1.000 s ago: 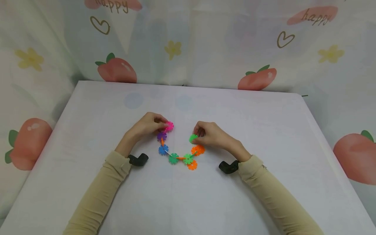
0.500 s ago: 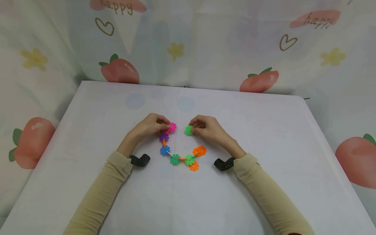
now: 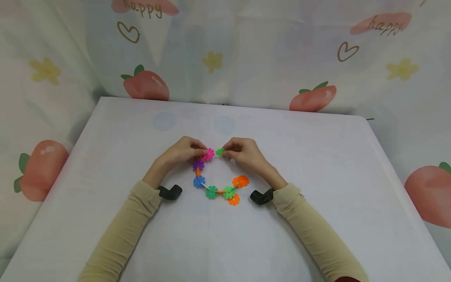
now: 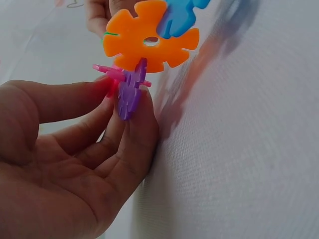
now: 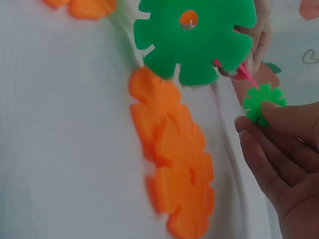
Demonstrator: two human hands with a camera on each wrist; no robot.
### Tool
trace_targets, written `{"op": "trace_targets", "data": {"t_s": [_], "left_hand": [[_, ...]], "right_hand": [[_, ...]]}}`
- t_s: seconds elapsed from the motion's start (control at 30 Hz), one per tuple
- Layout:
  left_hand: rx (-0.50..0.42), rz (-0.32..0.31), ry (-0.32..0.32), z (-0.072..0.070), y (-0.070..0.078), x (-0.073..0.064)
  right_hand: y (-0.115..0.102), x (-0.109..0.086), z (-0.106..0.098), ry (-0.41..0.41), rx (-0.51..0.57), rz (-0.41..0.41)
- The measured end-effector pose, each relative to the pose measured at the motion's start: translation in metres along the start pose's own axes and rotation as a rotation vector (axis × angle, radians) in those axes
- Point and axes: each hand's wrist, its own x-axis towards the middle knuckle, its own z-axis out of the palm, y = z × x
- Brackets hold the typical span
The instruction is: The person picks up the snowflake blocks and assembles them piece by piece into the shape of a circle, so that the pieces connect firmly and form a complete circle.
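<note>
My left hand [image 3: 186,150] pinches a pink snowflake disc [image 3: 210,153] at the upper end of a curved chain of linked plastic discs. Down the chain come a purple disc [image 4: 129,94], an orange disc [image 4: 127,45], a blue disc [image 3: 199,181], a teal-green disc [image 3: 211,192] and a light green disc [image 3: 229,192]. Between thumb and fingers, my right hand [image 3: 244,152] holds a loose green disc [image 5: 264,102], turned nearly edge-on in the head view. Its edge sits close beside the pink disc. Fingers cover part of both pinched discs.
Overlapping orange discs [image 3: 241,181] lie near the chain's right end, and another orange disc [image 3: 234,200] lies by the light green one. Black wrist cameras [image 3: 170,192] jut inward from both cuffs. A printed curtain [image 3: 246,58] hangs behind the white table [image 3: 299,156].
My right hand has carried the green disc away from the orange discs, up and left to the pink disc, turning it edge-on. The left hand keeps its pinch, nearly still.
</note>
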Motion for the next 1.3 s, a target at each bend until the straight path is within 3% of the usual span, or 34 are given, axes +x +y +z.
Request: {"op": "trace_targets", "data": {"t_s": [0.57,0.97,1.3], "left_hand": [[-0.012,0.006,0.006,0.001,-0.001,0.000],[-0.022,0.016,0.001,0.002,-0.002,0.001],[-0.005,0.015,0.033,0.006,-0.002,0.004]], "right_hand": [[-0.003,0.002,0.011,0.069,-0.083,-0.143],[-0.001,0.003,0.015,0.060,-0.055,-0.123],[-0.001,0.006,0.016,0.083,-0.078,-0.174]]}}
